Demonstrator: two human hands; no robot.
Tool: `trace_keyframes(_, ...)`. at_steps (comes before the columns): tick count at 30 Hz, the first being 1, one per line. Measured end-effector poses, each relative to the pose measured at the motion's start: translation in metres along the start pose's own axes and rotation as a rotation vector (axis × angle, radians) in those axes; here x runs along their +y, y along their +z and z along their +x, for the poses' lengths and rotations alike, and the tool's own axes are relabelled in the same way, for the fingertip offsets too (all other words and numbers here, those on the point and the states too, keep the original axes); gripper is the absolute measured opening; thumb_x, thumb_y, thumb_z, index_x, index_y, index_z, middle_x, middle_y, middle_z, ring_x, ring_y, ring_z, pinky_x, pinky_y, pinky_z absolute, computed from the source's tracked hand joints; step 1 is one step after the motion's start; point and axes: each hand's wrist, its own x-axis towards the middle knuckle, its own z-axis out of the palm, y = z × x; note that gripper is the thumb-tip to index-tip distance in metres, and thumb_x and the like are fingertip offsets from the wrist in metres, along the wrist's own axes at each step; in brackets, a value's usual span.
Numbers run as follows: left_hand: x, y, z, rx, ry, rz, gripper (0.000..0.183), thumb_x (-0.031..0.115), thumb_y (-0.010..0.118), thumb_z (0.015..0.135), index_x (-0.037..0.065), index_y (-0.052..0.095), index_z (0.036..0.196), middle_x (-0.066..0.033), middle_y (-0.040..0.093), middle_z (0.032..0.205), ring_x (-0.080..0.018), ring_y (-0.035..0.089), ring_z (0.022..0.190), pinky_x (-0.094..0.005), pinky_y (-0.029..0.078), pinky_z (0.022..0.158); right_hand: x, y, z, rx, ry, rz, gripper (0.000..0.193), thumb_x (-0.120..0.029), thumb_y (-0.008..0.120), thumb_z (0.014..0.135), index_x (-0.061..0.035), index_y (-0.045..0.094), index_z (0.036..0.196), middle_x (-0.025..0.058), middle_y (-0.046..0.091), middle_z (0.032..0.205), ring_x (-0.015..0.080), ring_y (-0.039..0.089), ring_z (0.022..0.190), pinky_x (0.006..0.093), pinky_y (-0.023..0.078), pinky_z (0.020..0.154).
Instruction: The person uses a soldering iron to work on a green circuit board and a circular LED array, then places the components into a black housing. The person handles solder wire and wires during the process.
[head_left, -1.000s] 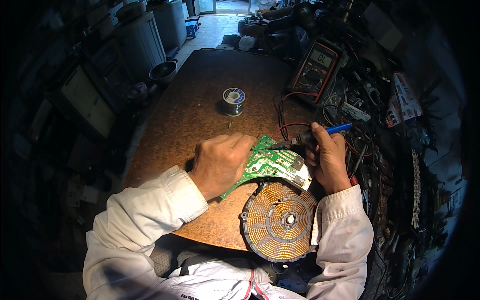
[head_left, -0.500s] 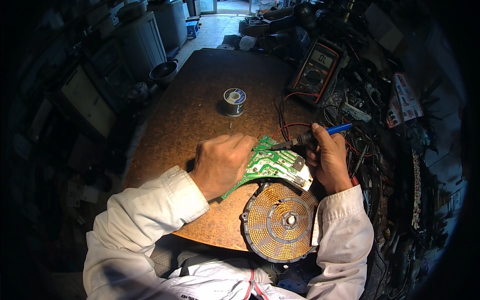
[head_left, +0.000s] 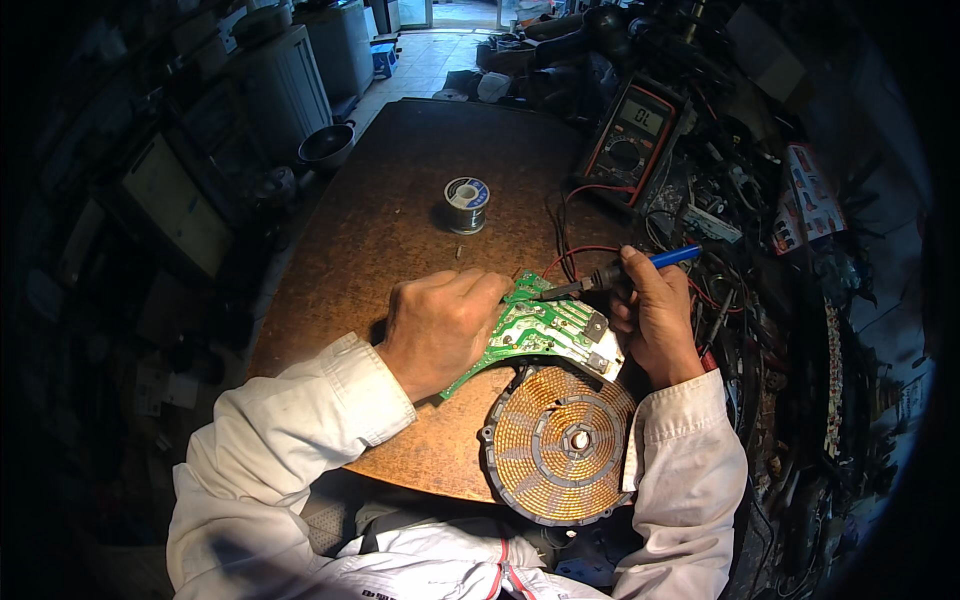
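My left hand (head_left: 440, 325) is closed on the left part of a green circuit board (head_left: 545, 335), which is held tilted above the table with its soldered side up. A soldering iron (head_left: 678, 256) with a blue handle and dark shaft is gripped in my right hand (head_left: 655, 320), between thumb and fingers. Its tip points left and meets the board's upper part; whether it touches a joint I cannot tell. Below the board, a round coil (head_left: 560, 445) of copper-coloured windings on a grey frame lies at the table's near edge. A spool of solder (head_left: 466, 206) stands farther back.
A multimeter (head_left: 632, 145) with a lit display sits at the wooden table's (head_left: 400, 190) back right, its red and black leads running near the board. Tangled cables and parts (head_left: 735, 200) crowd the right side. A pan (head_left: 327, 146) stands beyond the table's left edge.
Hardly anything differs. The spool and the table appear shifted very slightly in the picture; both hands keep their hold on the board and the soldering iron.
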Motion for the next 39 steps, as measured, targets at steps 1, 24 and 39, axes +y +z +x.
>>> trace_keyframes(1, -0.0003, 0.0002, 0.0001, 0.003, 0.003, -0.002, 0.019, 0.002, 0.081, 0.078, 0.003, 0.071, 0.094, -0.012, 0.074, 0.083, -0.0271, 0.074, 0.072, -0.0359, 0.058, 0.06, 0.0002, -0.0002, 0.0002, -0.001, -0.001, 0.001, 0.03, -0.025, 0.069, 0.099, -0.013, 0.051, 0.078, -0.002, 0.049, 0.063, 0.0094, 0.045, 0.047, 0.023, 0.029, 0.041)
trace_keyframes(24, 0.0011, -0.0035, 0.0042, -0.019, 0.021, 0.038, 0.02, 0.004, 0.083, 0.078, 0.003, 0.069, 0.092, -0.0105, 0.071, 0.077, -0.0262, 0.073, 0.069, -0.0356, 0.056, 0.056, -0.0007, 0.0016, 0.0, 0.002, 0.011, -0.014, 0.033, -0.027, 0.068, 0.099, -0.0136, 0.049, 0.076, -0.0021, 0.047, 0.062, 0.0093, 0.045, 0.047, 0.0233, 0.029, 0.041)
trace_keyframes(39, 0.0018, -0.0045, 0.0044, -0.036, 0.025, 0.055, 0.021, 0.005, 0.083, 0.078, 0.004, 0.069, 0.093, -0.0104, 0.07, 0.076, -0.0264, 0.072, 0.068, -0.0361, 0.055, 0.056, 0.0003, 0.0005, 0.0002, -0.007, 0.008, -0.018, 0.032, -0.027, 0.067, 0.1, -0.0133, 0.05, 0.076, -0.0018, 0.048, 0.062, 0.0099, 0.046, 0.048, 0.0235, 0.03, 0.042)
